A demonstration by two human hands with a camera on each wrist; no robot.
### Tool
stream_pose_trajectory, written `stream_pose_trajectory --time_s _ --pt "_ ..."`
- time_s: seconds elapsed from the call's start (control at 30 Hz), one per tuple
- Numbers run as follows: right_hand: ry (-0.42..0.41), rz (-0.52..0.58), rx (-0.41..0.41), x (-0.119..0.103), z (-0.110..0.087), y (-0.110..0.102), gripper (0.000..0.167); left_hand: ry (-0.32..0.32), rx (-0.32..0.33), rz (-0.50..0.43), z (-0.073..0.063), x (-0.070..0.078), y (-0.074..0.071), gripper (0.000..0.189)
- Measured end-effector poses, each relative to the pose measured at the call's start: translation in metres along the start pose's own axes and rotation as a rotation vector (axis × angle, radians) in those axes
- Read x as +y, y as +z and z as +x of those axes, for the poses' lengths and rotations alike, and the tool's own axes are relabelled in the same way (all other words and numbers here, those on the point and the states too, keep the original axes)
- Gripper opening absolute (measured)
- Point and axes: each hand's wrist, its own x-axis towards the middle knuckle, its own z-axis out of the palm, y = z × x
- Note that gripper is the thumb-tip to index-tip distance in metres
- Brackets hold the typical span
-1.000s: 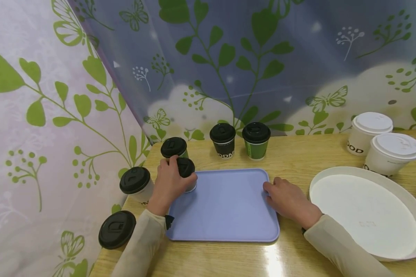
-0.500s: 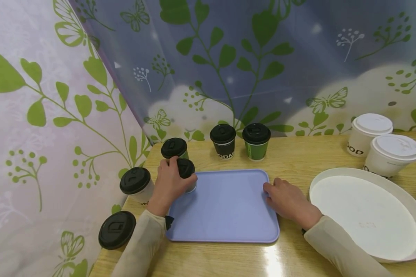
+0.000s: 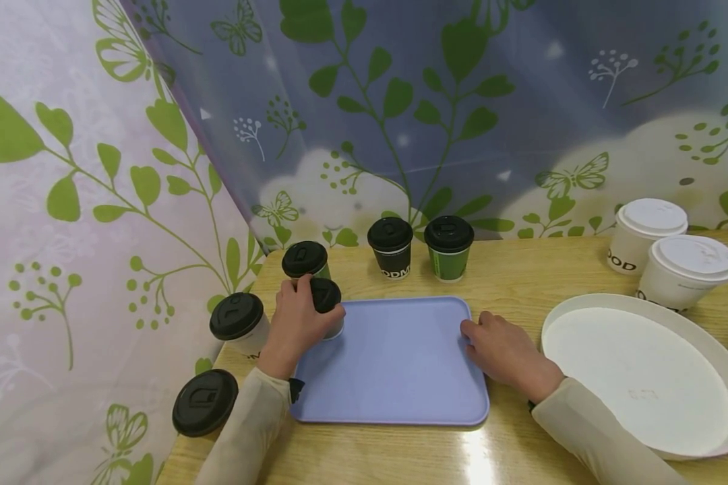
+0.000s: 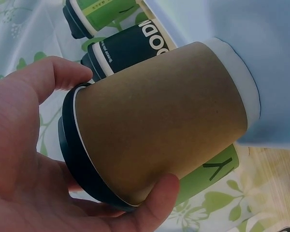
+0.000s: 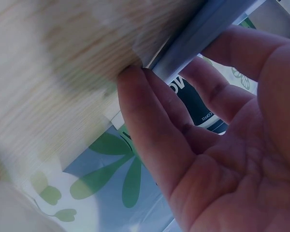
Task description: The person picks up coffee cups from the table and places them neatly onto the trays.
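My left hand (image 3: 297,323) grips a paper coffee cup (image 4: 164,121) by its black lid end, thumb on one side and fingers on the other. The cup has a plain brown sleeve and a white base; it stands upright at the back left corner of the blue-purple tray (image 3: 394,364). In the head view the hand covers much of the cup, leaving mainly its lid (image 3: 325,294) in sight. At the tray's right side, my right hand (image 3: 502,347) holds the rim (image 5: 193,43), with thumb and fingertips right at the edge in the right wrist view.
Green (image 3: 449,263) and black (image 3: 391,263) lidded cups stand behind the tray. Further black-lidded cups (image 3: 236,316) line the left table edge. To the right sit a round white tray (image 3: 555,316) and white-lidded cups (image 3: 682,269). Patterned cloth hangs behind the wooden table (image 3: 376,455).
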Motion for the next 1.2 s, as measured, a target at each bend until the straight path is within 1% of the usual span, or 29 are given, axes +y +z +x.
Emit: stream_pose_trajectory --time_s 0.3,0.57,0.63,0.73,0.83,0.93,1.03,1.13,1.2 --pt "0.007 0.003 -0.014 0.0 0.0 0.0 0.008 -0.002 -0.013 0.02 -0.001 0.0 0.0 0.088" --pt "0.012 0.004 -0.027 -0.001 -0.001 -0.001 0.009 0.009 -0.04 0.042 -0.003 0.001 0.0 0.092" --pt "0.014 0.007 -0.027 -0.001 -0.001 -0.001 0.009 0.015 -0.035 0.053 -0.005 0.003 -0.002 0.094" --pt "0.014 0.007 -0.026 -0.001 -0.002 -0.001 0.009 0.047 0.002 0.086 -0.012 0.008 -0.006 0.094" --pt "0.009 0.006 -0.021 -0.001 -0.002 0.0 0.008 0.106 0.058 0.107 -0.024 0.017 -0.018 0.093" --pt "-0.002 0.002 -0.006 0.0 -0.002 0.0 0.007 0.156 0.078 0.1 -0.039 0.028 -0.037 0.09" --pt "-0.008 -0.001 0.004 0.0 -0.002 0.0 0.007 0.203 0.069 0.083 -0.054 0.034 -0.059 0.087" --pt "-0.008 -0.002 0.006 0.0 -0.001 -0.001 0.007 0.283 0.05 0.097 -0.069 0.033 -0.08 0.084" --pt "-0.006 0.0 0.002 -0.001 -0.001 -0.002 0.007 0.335 0.029 0.12 -0.078 0.029 -0.09 0.085"
